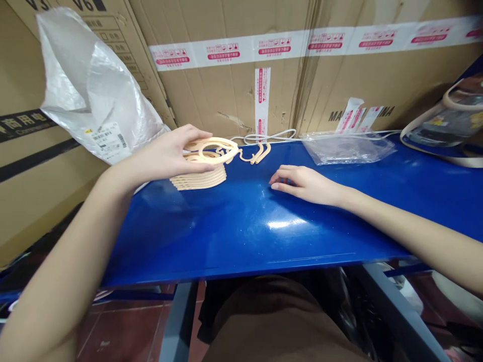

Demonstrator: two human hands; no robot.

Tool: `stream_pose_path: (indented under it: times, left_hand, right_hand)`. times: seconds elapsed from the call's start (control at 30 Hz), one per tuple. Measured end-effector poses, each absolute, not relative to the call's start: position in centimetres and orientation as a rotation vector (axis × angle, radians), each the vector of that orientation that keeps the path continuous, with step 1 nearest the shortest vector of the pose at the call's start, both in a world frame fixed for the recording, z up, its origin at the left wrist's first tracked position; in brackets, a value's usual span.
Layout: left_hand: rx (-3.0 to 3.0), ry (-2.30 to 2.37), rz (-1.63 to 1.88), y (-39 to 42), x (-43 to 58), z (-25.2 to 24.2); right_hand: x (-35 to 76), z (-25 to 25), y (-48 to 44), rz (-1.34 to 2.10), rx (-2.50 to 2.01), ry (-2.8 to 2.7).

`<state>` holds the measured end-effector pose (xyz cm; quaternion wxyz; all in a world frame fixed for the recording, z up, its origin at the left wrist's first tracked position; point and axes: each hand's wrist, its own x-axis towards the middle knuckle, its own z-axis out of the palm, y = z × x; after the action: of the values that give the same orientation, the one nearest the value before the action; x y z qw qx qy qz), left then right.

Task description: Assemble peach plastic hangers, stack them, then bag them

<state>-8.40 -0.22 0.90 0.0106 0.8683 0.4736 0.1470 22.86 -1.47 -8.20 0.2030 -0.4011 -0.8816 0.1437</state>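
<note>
My left hand (pixel 171 151) grips a cream plastic ring-shaped frame (pixel 221 149) and holds it on top of a stack of several like frames (pixel 199 178) at the left of the blue table (pixel 245 226). My right hand (pixel 302 183) rests on the table near the middle, palm down, fingers curled loosely with nothing visible in them. Loose cream plastic pieces (pixel 258 152) lie just behind, between the stack and the right hand.
A white plastic bag (pixel 94 90) hangs at the left against cardboard boxes (pixel 264 75). A clear plastic bag (pixel 347 147) lies at the back right. A clear bag with cream parts (pixel 449 120) sits far right. White cord (pixel 264 136) runs along the back edge.
</note>
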Motion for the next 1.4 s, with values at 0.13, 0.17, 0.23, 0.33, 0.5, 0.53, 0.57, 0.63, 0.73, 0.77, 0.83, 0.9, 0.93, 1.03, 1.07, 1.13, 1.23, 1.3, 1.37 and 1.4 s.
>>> stream_pose_path:
  times: [0.13, 0.17, 0.23, 0.33, 0.5, 0.53, 0.57, 0.63, 0.73, 0.77, 0.83, 0.9, 0.93, 1.03, 1.07, 1.13, 1.23, 1.3, 1.37, 1.4]
  left_hand:
    - [2.517, 1.527, 0.457, 1.1, -10.7, -0.2]
    - [2.485, 1.532, 0.451, 1.3, -11.2, -0.4]
    - [2.443, 1.545, 0.439, 1.7, -11.8, -0.8]
    - [2.421, 1.572, 0.448, 1.9, -12.3, -0.8]
    - [2.427, 1.551, 0.486, 1.8, -12.2, -0.7]
    - [2.428, 1.532, 0.493, 1.8, -12.2, -0.8]
    - [2.430, 1.517, 0.504, 1.9, -12.2, -0.9]
    - [2.439, 1.499, 0.521, 2.0, -12.1, -1.0]
    - [2.443, 1.510, 0.530, 2.2, -12.1, -1.3]
    - [2.437, 1.517, 0.528, 2.2, -12.1, -1.4]
    - [2.433, 1.530, 0.530, 2.3, -12.1, -1.5]
    - [2.439, 1.540, 0.534, 2.4, -12.1, -1.6]
    - [2.442, 1.542, 0.536, 2.5, -12.1, -1.7]
    - [2.441, 1.524, 0.523, 2.6, -12.1, -1.7]
    - [2.442, 1.513, 0.511, 2.6, -12.0, -1.7]
    - [2.438, 1.505, 0.470, 2.5, -11.9, -1.5]
    - [2.420, 1.546, 0.384, 2.3, -12.1, -1.1]
    - [2.414, 1.589, 0.319, 2.3, -12.9, -0.7]
    - [2.398, 1.646, 0.258, 2.3, -14.0, -0.4]
    - [2.383, 1.680, 0.234, 2.4, -14.7, -0.2]
  right_hand:
    - [22.7, -7.9, -1.7, 0.339, -1.098, -2.558]
    - [22.7, -7.9, -1.8, 0.329, -1.096, -2.572]
    - [22.7, -7.8, -1.8, 0.322, -1.092, -2.588]
    - [22.7, -7.8, -1.7, 0.315, -1.081, -2.603]
    - [22.7, -7.9, -1.7, 0.305, -1.065, -2.613]
    - [22.7, -7.9, -1.7, 0.301, -1.064, -2.616]
    - [22.6, -7.9, -1.7, 0.296, -1.062, -2.620]
    - [22.6, -8.0, -1.7, 0.286, -1.060, -2.631]
    - [22.7, -8.0, -1.7, 0.284, -1.054, -2.643]
    - [22.7, -8.0, -1.6, 0.284, -1.052, -2.644]
    - [22.7, -8.0, -1.6, 0.281, -1.048, -2.646]
    - [22.7, -8.1, -1.6, 0.279, -1.047, -2.647]
    - [22.7, -8.1, -1.5, 0.280, -1.048, -2.648]
    - [22.7, -8.2, -1.5, 0.286, -1.053, -2.650]
    - [22.7, -8.2, -1.5, 0.284, -1.054, -2.651]
    - [22.7, -8.1, -1.5, 0.282, -1.054, -2.655]
    - [22.8, -8.1, -1.5, 0.287, -1.052, -2.657]
    - [22.8, -8.2, -1.5, 0.290, -1.046, -2.657]
    - [22.8, -8.3, -1.4, 0.288, -1.039, -2.654]
    - [22.8, -8.3, -1.4, 0.288, -1.035, -2.654]
